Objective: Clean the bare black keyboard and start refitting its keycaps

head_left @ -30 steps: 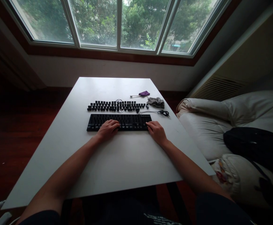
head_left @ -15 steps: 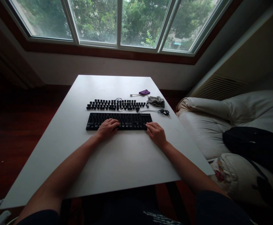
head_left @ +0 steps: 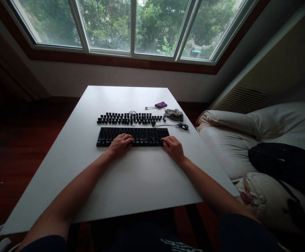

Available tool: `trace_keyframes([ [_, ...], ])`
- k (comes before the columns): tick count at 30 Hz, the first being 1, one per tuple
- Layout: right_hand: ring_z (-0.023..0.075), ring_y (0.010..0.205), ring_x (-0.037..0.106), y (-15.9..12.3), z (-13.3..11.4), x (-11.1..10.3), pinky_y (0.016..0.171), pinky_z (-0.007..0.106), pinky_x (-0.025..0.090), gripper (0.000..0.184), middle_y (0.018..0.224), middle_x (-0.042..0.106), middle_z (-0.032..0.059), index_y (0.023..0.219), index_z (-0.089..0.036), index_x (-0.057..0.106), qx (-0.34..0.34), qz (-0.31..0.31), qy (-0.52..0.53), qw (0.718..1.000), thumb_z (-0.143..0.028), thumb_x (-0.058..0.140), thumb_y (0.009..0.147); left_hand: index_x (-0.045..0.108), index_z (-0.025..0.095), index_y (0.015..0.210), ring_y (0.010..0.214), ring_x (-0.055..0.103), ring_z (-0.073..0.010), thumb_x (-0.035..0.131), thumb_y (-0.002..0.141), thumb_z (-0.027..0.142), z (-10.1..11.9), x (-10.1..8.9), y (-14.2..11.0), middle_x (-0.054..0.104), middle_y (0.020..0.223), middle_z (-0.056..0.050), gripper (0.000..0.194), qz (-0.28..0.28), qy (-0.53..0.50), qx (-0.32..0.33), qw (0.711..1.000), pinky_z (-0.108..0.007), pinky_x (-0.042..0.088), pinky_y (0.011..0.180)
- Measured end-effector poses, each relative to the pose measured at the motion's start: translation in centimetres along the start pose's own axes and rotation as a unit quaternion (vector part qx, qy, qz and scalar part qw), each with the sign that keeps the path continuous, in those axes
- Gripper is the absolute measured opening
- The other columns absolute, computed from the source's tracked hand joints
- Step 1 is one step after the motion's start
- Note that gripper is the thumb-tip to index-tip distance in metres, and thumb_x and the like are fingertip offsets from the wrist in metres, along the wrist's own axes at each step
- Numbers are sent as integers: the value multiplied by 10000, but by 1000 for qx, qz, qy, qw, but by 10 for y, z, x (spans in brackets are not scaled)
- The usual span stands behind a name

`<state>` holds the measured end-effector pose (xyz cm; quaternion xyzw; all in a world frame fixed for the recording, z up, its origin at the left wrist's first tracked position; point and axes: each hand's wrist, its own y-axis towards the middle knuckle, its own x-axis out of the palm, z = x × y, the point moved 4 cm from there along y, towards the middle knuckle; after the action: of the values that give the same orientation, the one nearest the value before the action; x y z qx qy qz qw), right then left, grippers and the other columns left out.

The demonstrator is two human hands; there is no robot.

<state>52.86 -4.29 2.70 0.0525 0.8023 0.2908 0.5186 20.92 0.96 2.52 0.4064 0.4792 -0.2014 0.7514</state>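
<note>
A black keyboard (head_left: 142,132) lies on the white table in front of me, with small light spots along its front row. My left hand (head_left: 120,144) rests palm down over its front middle, fingers laid out across the lower keys. At the right front corner, my right hand (head_left: 172,147) has thumb and fingers drawn together against the keyboard's edge; anything small between the fingertips is hidden. Behind the keyboard stand rows of loose black keycaps (head_left: 121,118). A few single caps sit at their right end.
A coiled black cable (head_left: 182,126) lies right of the keyboard. Farther back are a crumpled grey cloth (head_left: 174,114), a purple cloth (head_left: 161,104) and a thin stick (head_left: 149,107). The table (head_left: 131,189) borders a pale sofa (head_left: 220,147) holding a dark bag (head_left: 283,157).
My right hand has shifted very slightly left at the keyboard's corner. My left hand stays in place on the keys. The camera view has tilted a little.
</note>
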Motion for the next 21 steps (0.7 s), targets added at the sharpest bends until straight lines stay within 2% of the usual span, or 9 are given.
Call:
trace_keyframes([
  [6, 256, 1063, 613, 56, 7, 11, 969, 374, 476, 227, 1084, 715, 92, 1076, -215, 708, 34, -5, -19, 999, -278, 504, 997, 666, 230, 1156, 1112, 601, -248, 520, 976, 254, -1, -1, -1, 673, 1241, -87, 232, 8, -4, -1, 1000, -425, 480, 947],
  [12, 256, 1024, 604, 115, 24, 39, 888, 341, 443, 188, 1031, 723, 92, 1064, -214, 694, 88, -97, -111, 985, -312, 566, 966, 664, 236, 1162, 1115, 600, -244, 529, 964, 235, -1, -2, -1, 671, 1245, -81, 239, 8, -9, 2, 1000, -413, 484, 937],
  [18, 266, 1025, 624, 140, 27, 65, 877, 363, 401, 234, 1070, 734, 106, 1041, -220, 689, 130, -173, -199, 956, -415, 641, 922, 667, 241, 1161, 1117, 599, -241, 537, 952, 227, -1, -3, -1, 671, 1238, -83, 246, 11, -11, 1, 1000, -412, 484, 948],
  [21, 271, 1021, 638, 145, 24, 71, 887, 376, 388, 216, 1049, 747, 108, 1024, -214, 694, 142, -191, -226, 945, -393, 641, 914, 668, 237, 1156, 1118, 601, -238, 530, 955, 223, 0, -5, -1, 674, 1233, -85, 244, 10, -12, 4, 1000, -409, 485, 952],
])
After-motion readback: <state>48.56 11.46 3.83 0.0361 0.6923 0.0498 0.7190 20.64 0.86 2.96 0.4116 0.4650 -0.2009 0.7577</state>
